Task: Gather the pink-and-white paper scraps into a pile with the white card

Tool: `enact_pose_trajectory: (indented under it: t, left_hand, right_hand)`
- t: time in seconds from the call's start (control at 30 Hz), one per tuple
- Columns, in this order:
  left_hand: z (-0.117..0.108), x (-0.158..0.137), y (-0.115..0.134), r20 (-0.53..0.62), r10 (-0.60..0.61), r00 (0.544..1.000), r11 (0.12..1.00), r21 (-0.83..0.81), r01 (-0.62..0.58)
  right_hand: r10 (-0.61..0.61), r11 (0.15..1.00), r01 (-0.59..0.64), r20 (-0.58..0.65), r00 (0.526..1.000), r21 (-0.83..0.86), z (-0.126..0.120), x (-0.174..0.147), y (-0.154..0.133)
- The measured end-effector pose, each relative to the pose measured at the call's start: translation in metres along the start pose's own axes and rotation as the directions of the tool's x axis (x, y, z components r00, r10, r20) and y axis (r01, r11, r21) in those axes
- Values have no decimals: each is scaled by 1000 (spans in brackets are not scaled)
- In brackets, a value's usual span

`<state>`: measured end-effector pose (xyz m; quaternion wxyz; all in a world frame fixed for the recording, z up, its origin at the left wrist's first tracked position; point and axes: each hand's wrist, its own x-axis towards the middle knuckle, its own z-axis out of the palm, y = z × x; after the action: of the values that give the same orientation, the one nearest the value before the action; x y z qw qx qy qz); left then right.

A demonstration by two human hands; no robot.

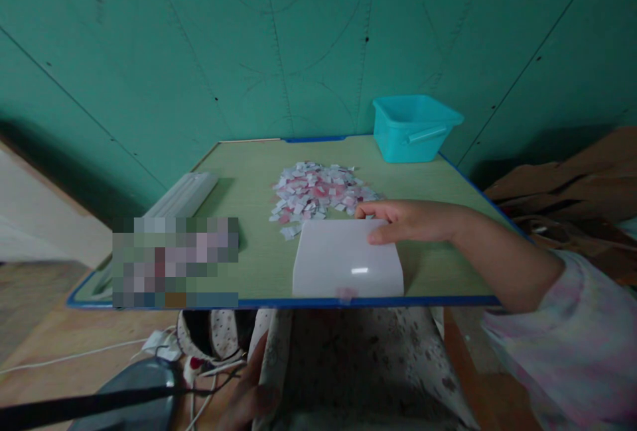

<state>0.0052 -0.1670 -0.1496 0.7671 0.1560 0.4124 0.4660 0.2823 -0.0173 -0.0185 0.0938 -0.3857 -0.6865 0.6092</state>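
Observation:
My right hand (403, 220) grips the top edge of a glossy white curved panel (343, 255), thumb on its near face and fingers behind. The panel stands at the table's front edge, and a small pinkish scrap (347, 294) shows at its lower edge. Just behind it lies a pile of small white and pink paper pieces (318, 189). Below the table edge, my left hand (251, 394), dim and partly blurred, is closed at the side of a spotted cloth (373, 365) that hangs with a dark hollow.
A turquoise bucket (415, 132) stands at the table's back right corner. On the left lies a long white ridged object (184, 195), near a pixelated patch. Cables and a dark stool (134, 391) are at lower left. Cardboard (572, 166) leans at right; a green wall is behind.

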Motion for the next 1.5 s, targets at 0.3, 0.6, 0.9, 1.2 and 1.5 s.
enact_pose_trajectory:
  t: [0.3,0.6,0.9,1.2,1.5]
  left_hand:
    - [1,-3,0,9,-55,998,998,-28,55]
    - [-5,-3,-2,23,-92,996,992,-83,93]
    - [-25,9,3,60,-23,998,999,49,20]
    - [-24,10,10,56,-15,998,992,126,8]
    - [-27,10,20,-177,-45,983,980,183,78]
  right_hand:
    - [-88,995,89,40,995,-33,-1,-1,3]
    - [-107,990,123,-191,976,71,0,8,3]
    - [-105,991,90,-162,981,-98,2,9,6]
    - [-117,987,104,-104,988,-124,6,7,3]
    - [-116,993,112,-96,989,-43,9,9,4]
